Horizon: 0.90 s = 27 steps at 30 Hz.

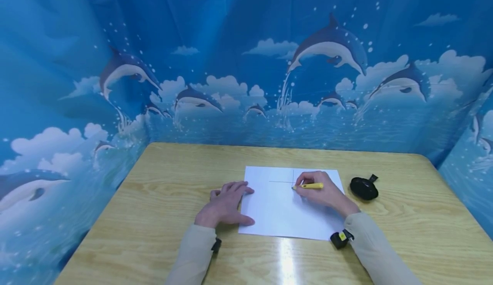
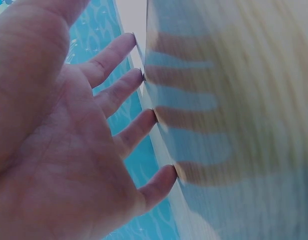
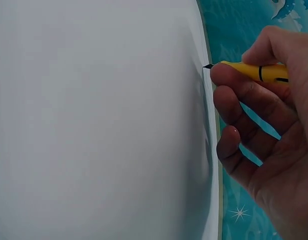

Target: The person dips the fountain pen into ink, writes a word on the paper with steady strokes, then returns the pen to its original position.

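A white sheet of paper (image 1: 269,212) lies on the wooden table, with a thin horizontal line and a vertical line meeting in its upper half. My right hand (image 1: 317,188) pinches a yellow fountain pen (image 1: 313,185) between thumb and fingers, its dark nib at the lower end of the vertical line. In the right wrist view the pen (image 3: 249,70) meets the paper at its nib, the other fingers curled below. My left hand (image 1: 227,203) rests at the paper's left edge, fingers spread. Its fingertips (image 2: 166,175) touch the surface in the left wrist view.
A black rounded object (image 1: 363,188) with a small tab sits on the table (image 1: 165,191), right of the paper. Behind and beside the table hangs a blue curtain (image 1: 231,62) printed with dolphins. Both wrists wear small black cameras (image 1: 339,238).
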### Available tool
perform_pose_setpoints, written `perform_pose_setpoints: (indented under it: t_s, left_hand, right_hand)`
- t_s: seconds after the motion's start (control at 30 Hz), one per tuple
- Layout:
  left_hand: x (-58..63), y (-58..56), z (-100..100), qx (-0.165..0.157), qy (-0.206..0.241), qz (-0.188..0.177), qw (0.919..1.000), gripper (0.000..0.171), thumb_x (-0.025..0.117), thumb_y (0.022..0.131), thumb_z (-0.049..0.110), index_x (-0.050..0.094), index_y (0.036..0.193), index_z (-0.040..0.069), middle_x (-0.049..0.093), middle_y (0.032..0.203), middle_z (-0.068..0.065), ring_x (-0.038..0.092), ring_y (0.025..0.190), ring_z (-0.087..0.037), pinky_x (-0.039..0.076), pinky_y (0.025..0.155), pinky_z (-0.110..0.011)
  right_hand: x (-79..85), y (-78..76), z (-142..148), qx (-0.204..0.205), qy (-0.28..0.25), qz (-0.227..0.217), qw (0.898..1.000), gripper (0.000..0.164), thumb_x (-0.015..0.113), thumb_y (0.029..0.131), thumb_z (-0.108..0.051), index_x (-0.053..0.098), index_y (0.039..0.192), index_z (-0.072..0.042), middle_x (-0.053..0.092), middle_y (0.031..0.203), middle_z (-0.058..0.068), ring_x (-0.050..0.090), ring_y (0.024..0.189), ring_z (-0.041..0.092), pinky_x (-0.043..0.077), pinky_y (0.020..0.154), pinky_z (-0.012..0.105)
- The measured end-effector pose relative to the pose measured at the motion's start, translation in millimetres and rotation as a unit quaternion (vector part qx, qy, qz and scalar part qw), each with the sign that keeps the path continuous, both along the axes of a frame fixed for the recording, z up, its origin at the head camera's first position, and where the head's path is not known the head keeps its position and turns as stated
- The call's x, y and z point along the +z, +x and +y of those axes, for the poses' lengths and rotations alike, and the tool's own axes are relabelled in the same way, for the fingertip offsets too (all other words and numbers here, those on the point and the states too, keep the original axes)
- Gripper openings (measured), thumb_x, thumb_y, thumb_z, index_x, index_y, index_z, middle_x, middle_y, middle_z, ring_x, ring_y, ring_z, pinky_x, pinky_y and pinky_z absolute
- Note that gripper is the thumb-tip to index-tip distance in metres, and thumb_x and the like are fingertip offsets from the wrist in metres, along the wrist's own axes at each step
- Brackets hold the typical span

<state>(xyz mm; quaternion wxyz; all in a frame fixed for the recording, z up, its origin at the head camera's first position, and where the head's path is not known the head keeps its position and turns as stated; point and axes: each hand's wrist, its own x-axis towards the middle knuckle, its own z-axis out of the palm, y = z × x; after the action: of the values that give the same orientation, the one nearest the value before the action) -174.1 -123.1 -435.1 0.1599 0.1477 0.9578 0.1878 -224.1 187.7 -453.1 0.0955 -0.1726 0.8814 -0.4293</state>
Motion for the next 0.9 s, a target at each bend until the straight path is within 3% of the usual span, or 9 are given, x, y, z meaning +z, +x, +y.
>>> perform_pose_setpoints:
  t_s: [0.9]
  left_hand:
    - [0.2, 0.3, 0.5, -0.001, 0.000, 0.002, 1.0000, 0.079, 0.085, 0.077, 0.053, 0.052, 0.145, 0.027, 0.035, 0.166, -0.003, 0.028, 0.153, -0.037, 0.028, 0.111, -0.072]
  right_hand:
    - [-1.1, 3.6, -1.1, 0.042, -0.017, 0.007, 0.999, 0.006, 0.075, 0.091, -0.020, 0.073, 0.091, -0.014, 0.064, 0.072, 0.000, 0.052, 0.061, 0.010, 0.042, 0.058, 0.024]
